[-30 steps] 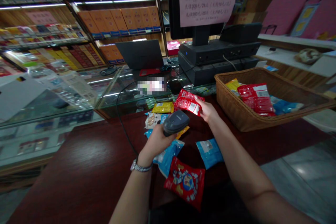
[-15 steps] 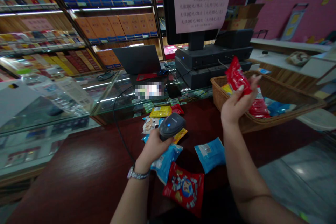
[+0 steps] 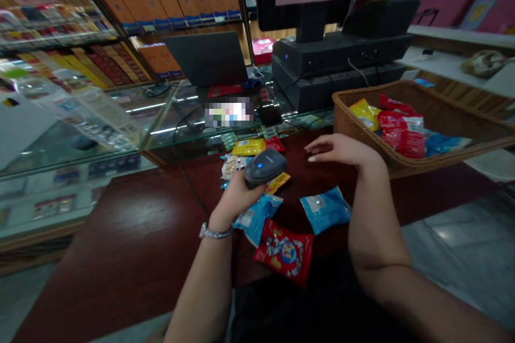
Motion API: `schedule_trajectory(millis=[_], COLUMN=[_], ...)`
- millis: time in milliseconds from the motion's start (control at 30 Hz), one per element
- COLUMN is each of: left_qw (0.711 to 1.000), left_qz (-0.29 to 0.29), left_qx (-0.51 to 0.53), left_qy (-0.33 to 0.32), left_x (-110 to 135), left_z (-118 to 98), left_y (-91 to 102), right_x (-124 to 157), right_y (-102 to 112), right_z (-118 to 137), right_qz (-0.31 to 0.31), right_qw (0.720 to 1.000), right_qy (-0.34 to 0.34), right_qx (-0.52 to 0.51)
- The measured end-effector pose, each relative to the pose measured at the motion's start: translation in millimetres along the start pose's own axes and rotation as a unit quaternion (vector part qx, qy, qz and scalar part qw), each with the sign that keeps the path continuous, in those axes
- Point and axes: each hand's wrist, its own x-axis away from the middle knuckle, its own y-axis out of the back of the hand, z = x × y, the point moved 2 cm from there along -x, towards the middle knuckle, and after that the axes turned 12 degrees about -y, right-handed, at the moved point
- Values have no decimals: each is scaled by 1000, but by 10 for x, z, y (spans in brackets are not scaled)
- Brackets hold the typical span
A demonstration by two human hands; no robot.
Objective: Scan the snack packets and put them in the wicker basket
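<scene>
My left hand [image 3: 234,198] is wrapped round a grey barcode scanner [image 3: 265,166], held above a scatter of snack packets on the dark red counter [image 3: 132,241]. My right hand [image 3: 338,151] hovers empty over the counter with its fingers stretched out toward the left. It is nearest a small red packet [image 3: 276,144] and a yellow packet [image 3: 249,147]. A blue packet [image 3: 325,209] and a large red packet [image 3: 285,252] lie closer to me. A wicker basket [image 3: 454,142] at the right holds red, yellow and blue packets.
A glass display case [image 3: 120,134] runs behind the counter, with a laptop [image 3: 207,59] and a black till with monitor [image 3: 333,59] on it. The scanner's cable [image 3: 179,155] loops across the glass. Shelves of boxed goods [image 3: 120,5] fill the back wall.
My right hand lifted a red packet from the counter, carried it to the basket and let it go. It has come back empty over the counter. The scanner hand stayed put.
</scene>
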Motion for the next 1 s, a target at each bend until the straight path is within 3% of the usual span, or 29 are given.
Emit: schedule_trajectory(millis=[67, 133, 233, 333, 533, 733, 833, 900, 1000], left_qw=[998, 993, 986, 986, 987, 987, 988, 989, 994], left_qz=[58, 112, 161, 160, 154, 156, 150, 136, 95], left_qx=[16, 36, 45, 44, 46, 42, 48, 54, 49], left_qy=[-9, -13, -1, 1, 3, 7, 12, 12, 12], left_x=[6, 12, 19, 16, 10, 5, 1, -1, -4], left_z=[8, 0, -29, -43, 26, 45, 35, 33, 42], left_y=[-9, -22, -41, -45, -31, -26, -22, -14, 4], right_x=[-42, -81, -136, -155, -100, -97, -164, -232, -343], right_y=[-132, -267, -456, -626, -922, -982, -898, -820, -726], right_z=[-131, -229, -270, -211, -52, -29, -61, -94, -159], right_qz=[170, 252, 294, 318, 380, 401, 400, 359, 235], right_qw=[979, 948, 918, 898, 869, 874, 892, 923, 971], right_qy=[-104, -171, -220, -243, -199, -189, -125, -69, -42], right_qx=[36, 89, 151, 181, 246, 200, 169, 115, -28])
